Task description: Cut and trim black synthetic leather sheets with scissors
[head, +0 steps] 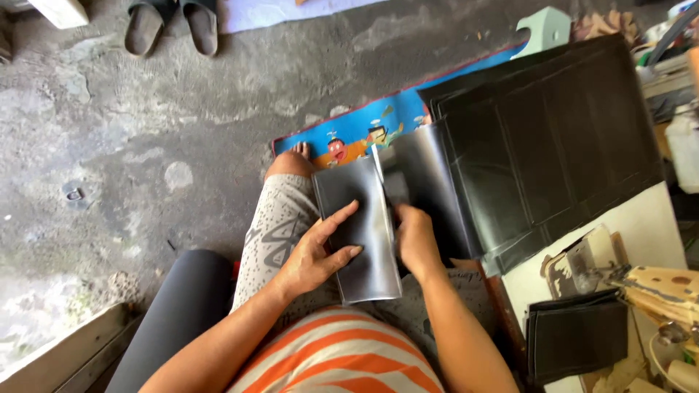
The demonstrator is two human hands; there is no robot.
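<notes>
The left hand (pixel 314 251) lies spread, fingers flat on a glossy black leather sheet (pixel 360 233) across the lap. The right hand (pixel 416 240) seems to pinch the sheet's right edge, though its fingertips are hidden.

The left hand (pixel 309 255) lies flat on a black glossy rectangular leather sheet (pixel 360 233) on the lap. Just beside it, the right hand (pixel 415 240) touches the sheet's edge.
</notes>
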